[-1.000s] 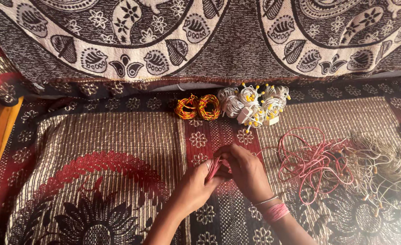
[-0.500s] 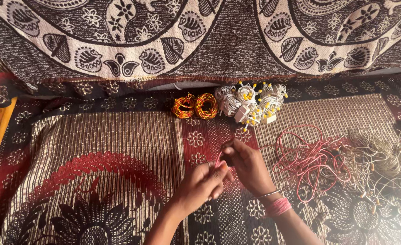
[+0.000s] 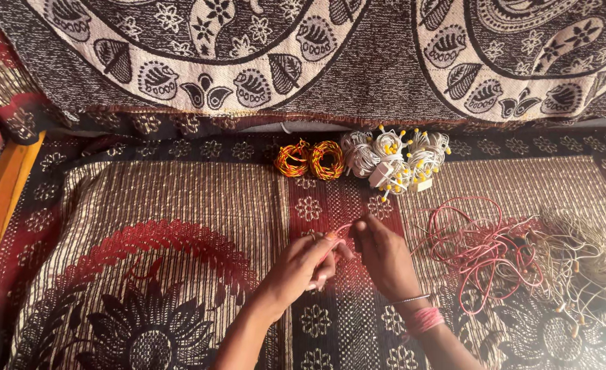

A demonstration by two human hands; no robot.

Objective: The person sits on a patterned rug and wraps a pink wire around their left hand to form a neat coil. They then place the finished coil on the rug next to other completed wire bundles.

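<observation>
Winding seems the step in hand: we hold a pink wire [image 3: 340, 231] between both hands, low at the middle of the patterned bed cover [image 3: 145, 205]. Our left hand [image 3: 306, 264] has its fingers curled shut on the strand; our right hand [image 3: 385, 257] pinches it at the fingertips. The wire trails right to a loose pink tangle [image 3: 477, 247], near the right hand. Next, we judge, calls for steady tension while looping. Finished coils [image 3: 310, 159] lie beyond
</observation>
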